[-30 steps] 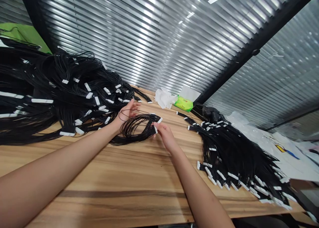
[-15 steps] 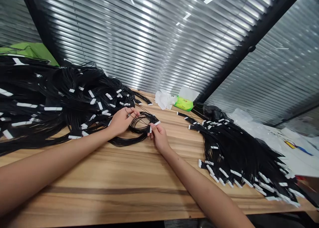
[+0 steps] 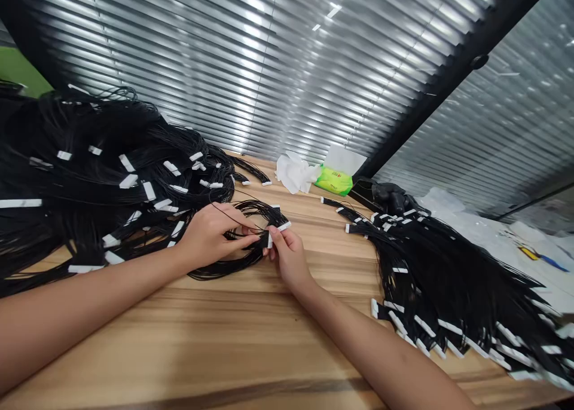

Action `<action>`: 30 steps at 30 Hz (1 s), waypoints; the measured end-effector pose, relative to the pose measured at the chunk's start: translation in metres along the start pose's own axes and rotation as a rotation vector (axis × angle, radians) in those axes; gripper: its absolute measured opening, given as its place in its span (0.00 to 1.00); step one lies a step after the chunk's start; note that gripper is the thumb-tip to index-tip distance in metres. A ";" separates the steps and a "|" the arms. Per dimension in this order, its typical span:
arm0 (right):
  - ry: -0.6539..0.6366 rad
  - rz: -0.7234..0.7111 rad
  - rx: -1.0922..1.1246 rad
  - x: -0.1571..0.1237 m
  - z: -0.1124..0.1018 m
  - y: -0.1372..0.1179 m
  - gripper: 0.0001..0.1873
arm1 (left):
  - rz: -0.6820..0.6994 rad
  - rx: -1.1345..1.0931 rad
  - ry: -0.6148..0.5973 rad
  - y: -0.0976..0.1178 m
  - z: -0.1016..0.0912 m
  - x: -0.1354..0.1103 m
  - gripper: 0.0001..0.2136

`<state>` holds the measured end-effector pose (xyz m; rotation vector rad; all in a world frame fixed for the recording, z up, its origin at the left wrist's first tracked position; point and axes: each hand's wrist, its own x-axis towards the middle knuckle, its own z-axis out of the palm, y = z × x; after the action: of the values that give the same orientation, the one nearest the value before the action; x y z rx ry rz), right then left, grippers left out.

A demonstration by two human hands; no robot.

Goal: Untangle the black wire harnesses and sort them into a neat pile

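A coiled black wire harness with white connectors lies on the wooden table between my hands. My right hand pinches the harness beside a white connector; a second white connector sticks out just above the fingertips. From the left, my left hand reaches over the coil, thumb and fingers closing on thin black wire near the right fingertips. A loose strand loops above this hand. Exactly which wires sit between the left fingers is partly hidden.
A large heap of black wire harnesses lies at left, another pile at right. Crumpled white tissue and a green tissue pack stand at the back by the metal blinds. A yellow-and-blue tool lies far right.
My left hand has moved from the coil's upper left side down and right, close to the right fingertips. My right hand keeps its pinch. The camera view has shifted slightly.
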<state>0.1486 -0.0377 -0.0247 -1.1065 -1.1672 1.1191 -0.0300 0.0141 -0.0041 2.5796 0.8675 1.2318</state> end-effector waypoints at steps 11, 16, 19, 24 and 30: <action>0.011 0.019 0.040 0.001 -0.001 0.000 0.20 | -0.065 -0.004 0.008 0.001 0.002 0.001 0.09; 0.021 0.029 0.039 0.001 -0.001 0.000 0.20 | 0.025 0.122 0.055 0.001 -0.001 0.000 0.08; 0.022 0.036 0.035 0.000 -0.001 -0.001 0.20 | 0.128 0.201 0.057 -0.001 -0.001 -0.002 0.07; 0.023 0.033 0.009 0.000 -0.002 0.000 0.21 | 0.102 0.210 0.076 -0.001 0.001 -0.003 0.07; 0.001 0.011 -0.023 -0.001 -0.004 0.002 0.21 | 0.058 0.101 0.023 0.005 -0.001 -0.001 0.07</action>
<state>0.1520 -0.0383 -0.0268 -1.1321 -1.1772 1.1157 -0.0288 0.0095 -0.0025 2.6927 0.8867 1.2670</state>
